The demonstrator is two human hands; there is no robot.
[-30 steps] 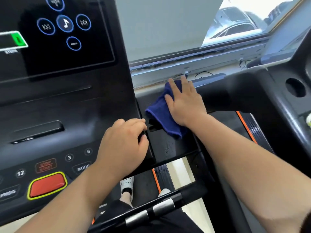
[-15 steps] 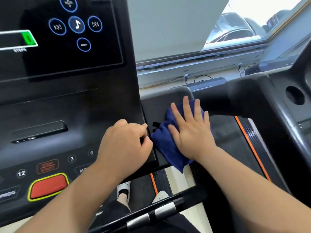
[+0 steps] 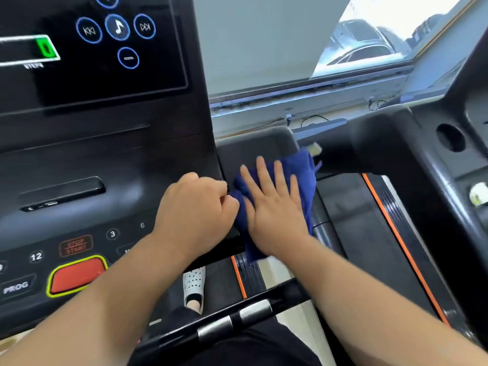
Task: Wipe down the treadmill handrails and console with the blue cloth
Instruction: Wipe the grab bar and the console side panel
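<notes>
The blue cloth [image 3: 303,167] lies bunched on the black side tray [image 3: 253,146] to the right of the treadmill console [image 3: 79,154]. My right hand [image 3: 274,210] presses flat on the cloth with fingers spread, and the cloth's lower corner hangs over the tray's near edge. Curled into a loose fist, my left hand [image 3: 195,210] grips the console's right edge, its knuckles touching the cloth. The front handrail [image 3: 237,318], with silver sensor plates, crosses below my arms.
A red stop button [image 3: 76,276] and number keys sit at the console's lower left, and a lit touchscreen [image 3: 116,27] above. A neighbouring treadmill's black frame [image 3: 435,180] stands close on the right. Ahead is a window sill [image 3: 303,101]. A white shoe [image 3: 194,283] stands on the belt below.
My right hand has slid the cloth from the tray's far end back toward me, to the near edge beside my left hand. The left hand has kept its grip.
</notes>
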